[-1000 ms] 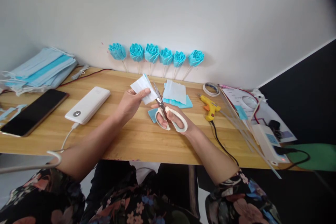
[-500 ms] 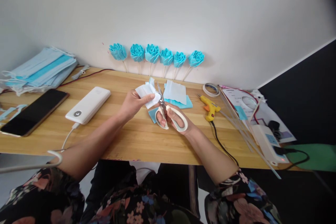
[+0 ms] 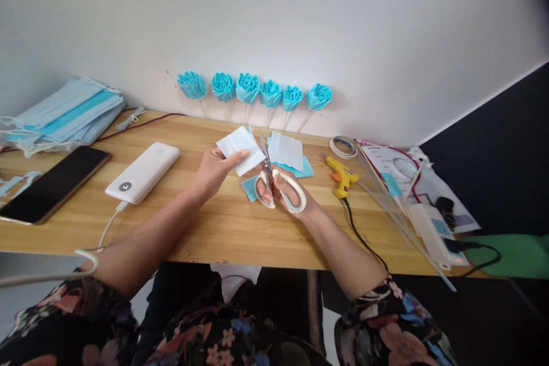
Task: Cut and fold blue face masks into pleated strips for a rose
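Observation:
My left hand (image 3: 218, 168) pinches a white sheet of mask fabric (image 3: 241, 146), thumb on top and fingers hidden beneath. My right hand (image 3: 285, 189) holds white-handled scissors (image 3: 290, 191), fingers through the loops. The blades point away from me and lie close along the right edge of the sheet; whether they touch it I cannot tell. Behind the scissors rests a piled white piece (image 3: 286, 150) over blue pieces (image 3: 305, 167). A small blue piece (image 3: 249, 187) lies under the hands on the table.
Several blue fabric roses (image 3: 247, 88) on sticks lean against the wall. To the left are stacked face masks (image 3: 68, 111), a phone (image 3: 55, 183) and a white power bank (image 3: 143, 172). To the right lie a yellow glue gun (image 3: 342, 176), a tape roll (image 3: 343, 147) and a power strip (image 3: 435, 234).
The white sheet in my left hand was crumpled and folded against the blades; now it is spread flatter and tilted. The scissors have hardly moved.

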### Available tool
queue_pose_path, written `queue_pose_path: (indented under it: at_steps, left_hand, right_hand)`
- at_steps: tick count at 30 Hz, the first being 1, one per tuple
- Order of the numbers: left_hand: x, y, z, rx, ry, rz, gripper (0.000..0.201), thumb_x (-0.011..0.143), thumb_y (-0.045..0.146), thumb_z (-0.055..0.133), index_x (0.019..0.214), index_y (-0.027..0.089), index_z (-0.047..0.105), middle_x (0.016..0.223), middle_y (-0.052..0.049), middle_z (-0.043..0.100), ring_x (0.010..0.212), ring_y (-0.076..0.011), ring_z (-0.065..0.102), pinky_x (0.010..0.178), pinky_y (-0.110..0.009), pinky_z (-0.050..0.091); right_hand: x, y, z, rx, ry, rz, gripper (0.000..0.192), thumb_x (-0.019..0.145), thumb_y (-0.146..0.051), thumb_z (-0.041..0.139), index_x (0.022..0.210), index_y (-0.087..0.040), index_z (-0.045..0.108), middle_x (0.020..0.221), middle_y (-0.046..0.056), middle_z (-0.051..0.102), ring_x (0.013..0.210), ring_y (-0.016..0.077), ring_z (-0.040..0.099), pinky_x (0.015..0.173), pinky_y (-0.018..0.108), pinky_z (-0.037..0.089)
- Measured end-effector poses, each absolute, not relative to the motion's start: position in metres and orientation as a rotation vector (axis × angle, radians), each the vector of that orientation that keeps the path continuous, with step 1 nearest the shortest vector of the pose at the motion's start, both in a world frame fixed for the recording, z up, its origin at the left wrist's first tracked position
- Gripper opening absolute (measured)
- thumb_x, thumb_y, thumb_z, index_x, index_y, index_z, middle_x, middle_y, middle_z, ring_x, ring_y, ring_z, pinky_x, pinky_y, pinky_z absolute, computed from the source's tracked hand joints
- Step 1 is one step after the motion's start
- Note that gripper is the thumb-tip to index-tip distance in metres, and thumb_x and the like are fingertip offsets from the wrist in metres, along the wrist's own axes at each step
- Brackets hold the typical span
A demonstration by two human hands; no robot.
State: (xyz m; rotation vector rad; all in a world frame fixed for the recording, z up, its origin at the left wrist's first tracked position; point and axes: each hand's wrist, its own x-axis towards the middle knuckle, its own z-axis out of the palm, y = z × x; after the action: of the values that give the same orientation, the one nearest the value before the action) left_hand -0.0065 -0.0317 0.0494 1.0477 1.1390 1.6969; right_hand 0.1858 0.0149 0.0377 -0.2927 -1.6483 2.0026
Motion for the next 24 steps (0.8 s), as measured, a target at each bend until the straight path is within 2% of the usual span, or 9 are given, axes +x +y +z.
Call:
queue_pose_path:
  at_steps: [4, 8, 13, 19, 24]
  left_hand:
    - [-0.004, -0.031, 0.048, 0.96, 1.045, 1.731, 0.037, 0.07, 0.048, 0.084, 0.088, 0.017, 0.076, 0.09, -0.006, 0.077, 0.081, -0.0208, 0.07, 0.076, -0.031, 0.055]
    - [0.0, -0.032, 0.055, 0.83, 0.839, 1.613, 0.039, 0.073, 0.046, 0.083, 0.095, 0.016, 0.075, 0.097, -0.01, 0.076, 0.089, -0.0257, 0.072, 0.085, -0.038, 0.057]
    - [0.0, -0.031, 0.06, 0.754, 0.751, 1.565, 0.039, 0.074, 0.042, 0.081, 0.103, 0.016, 0.074, 0.105, -0.012, 0.076, 0.094, -0.0283, 0.071, 0.082, -0.039, 0.057]
    - [-0.007, -0.027, 0.055, 0.724, 0.844, 1.681, 0.027, 0.071, 0.031, 0.085, 0.09, 0.014, 0.077, 0.096, -0.009, 0.077, 0.092, -0.0231, 0.071, 0.087, -0.034, 0.054]
    - [-0.008, -0.025, 0.056, 0.759, 0.859, 1.735, 0.028, 0.067, 0.035, 0.088, 0.085, 0.014, 0.078, 0.09, -0.007, 0.078, 0.087, -0.0201, 0.071, 0.088, -0.032, 0.053]
  right_hand:
    - [0.186, 0.015, 0.037, -0.257, -1.603, 2.039, 0.052, 0.093, -0.06, 0.057, 0.122, -0.018, 0.056, 0.071, -0.002, 0.056, 0.055, 0.0098, 0.05, 0.047, 0.023, 0.039]
    - [0.186, 0.015, 0.036, -0.233, -1.614, 2.037, 0.051, 0.094, -0.061, 0.054, 0.118, -0.017, 0.057, 0.069, -0.002, 0.055, 0.056, 0.0102, 0.051, 0.047, 0.023, 0.04]
    - [0.186, 0.015, 0.034, -0.252, -1.643, 2.028, 0.047, 0.094, -0.061, 0.054, 0.11, -0.017, 0.059, 0.07, -0.002, 0.056, 0.055, 0.0098, 0.051, 0.047, 0.023, 0.041]
    - [0.186, 0.017, 0.03, -0.234, -1.591, 2.086, 0.053, 0.094, -0.059, 0.056, 0.128, -0.018, 0.057, 0.074, -0.001, 0.058, 0.057, 0.0096, 0.052, 0.048, 0.023, 0.041]
    - [0.187, 0.017, 0.031, -0.223, -1.587, 2.099, 0.053, 0.095, -0.057, 0.055, 0.13, -0.018, 0.058, 0.074, -0.001, 0.058, 0.057, 0.0095, 0.052, 0.049, 0.023, 0.041]
